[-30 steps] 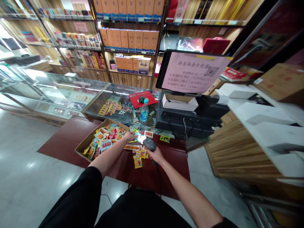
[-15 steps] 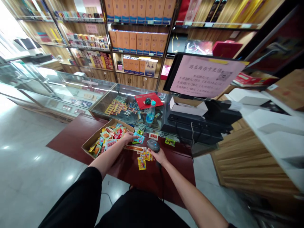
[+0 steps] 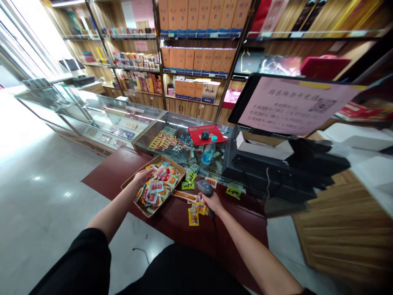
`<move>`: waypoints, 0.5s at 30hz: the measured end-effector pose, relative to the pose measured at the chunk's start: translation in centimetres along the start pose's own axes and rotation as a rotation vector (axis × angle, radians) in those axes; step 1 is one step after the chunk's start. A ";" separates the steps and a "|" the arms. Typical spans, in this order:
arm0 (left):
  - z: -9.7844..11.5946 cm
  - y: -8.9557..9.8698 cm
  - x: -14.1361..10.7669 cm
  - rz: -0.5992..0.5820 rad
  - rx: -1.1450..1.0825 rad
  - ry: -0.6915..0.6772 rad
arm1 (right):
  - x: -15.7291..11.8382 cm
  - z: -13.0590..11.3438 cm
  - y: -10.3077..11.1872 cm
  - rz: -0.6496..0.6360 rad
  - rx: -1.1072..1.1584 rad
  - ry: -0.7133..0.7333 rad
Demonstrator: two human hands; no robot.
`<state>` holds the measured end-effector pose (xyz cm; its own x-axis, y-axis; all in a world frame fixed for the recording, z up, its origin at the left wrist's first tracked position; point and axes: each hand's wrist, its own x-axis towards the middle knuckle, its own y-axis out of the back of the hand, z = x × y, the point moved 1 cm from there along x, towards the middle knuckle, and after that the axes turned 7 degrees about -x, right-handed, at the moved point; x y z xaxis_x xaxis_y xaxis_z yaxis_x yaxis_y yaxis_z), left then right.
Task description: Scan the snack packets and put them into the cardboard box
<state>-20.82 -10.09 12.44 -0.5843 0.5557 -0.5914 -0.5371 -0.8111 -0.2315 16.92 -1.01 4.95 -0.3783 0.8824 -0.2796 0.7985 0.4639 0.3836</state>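
Observation:
My left hand (image 3: 143, 176) is over the left side of a shallow cardboard box (image 3: 149, 214) heaped with small snack packets (image 3: 156, 187). Its fingers reach out flat over the packets, and I see nothing held in them. In my right hand (image 3: 214, 202) is a dark barcode scanner (image 3: 205, 188), its head pointing away from me and its cable trailing down. Just left of this hand lie yellow packets (image 3: 193, 216) and a long sausage packet (image 3: 185, 196). Green packets (image 3: 188, 185) sit between the box and the scanner, and a red-and-white packet (image 3: 211, 182) lies beyond the scanner.
Behind the dark red tabletop (image 3: 106, 172) runs a glass display case (image 3: 144, 141). A water bottle (image 3: 208, 151) and a red sheet (image 3: 196, 132) stand or lie on the glass. At right is a monitor (image 3: 242, 102) with a paper notice, and another green packet (image 3: 233, 192) below it.
My left hand has moved left, from a blue packet beside the box to over the box. That blue packet no longer lies by the green ones. My right hand still holds the scanner; the view shifted.

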 end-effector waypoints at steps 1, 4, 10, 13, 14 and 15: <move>-0.4 -0.4 -0.1 -0.024 0.012 0.002 | 0.2 0.1 -0.1 -0.010 0.003 0.003; -2.4 -3.1 -0.5 -0.135 0.085 0.035 | 0.7 0.3 -0.1 -0.019 0.012 0.000; -8.5 -11.6 -0.8 -0.331 0.364 0.091 | 0.8 0.9 0.9 0.038 0.046 -0.061; -11.7 -15.8 -0.4 -0.409 0.679 -0.030 | 0.7 1.2 2.0 0.100 0.049 -0.099; -12.7 -17.1 -0.2 -0.433 0.773 -0.074 | 0.7 1.4 2.5 0.129 0.047 -0.108; -13.6 -18.3 0.0 -0.461 0.848 -0.109 | 0.6 1.5 3.0 0.160 0.045 -0.114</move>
<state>-2.70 2.28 6.20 -0.2368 0.8343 -0.4978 -0.9627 -0.1323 0.2362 19.79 0.81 4.56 -0.1912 0.9289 -0.3170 0.8652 0.3120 0.3925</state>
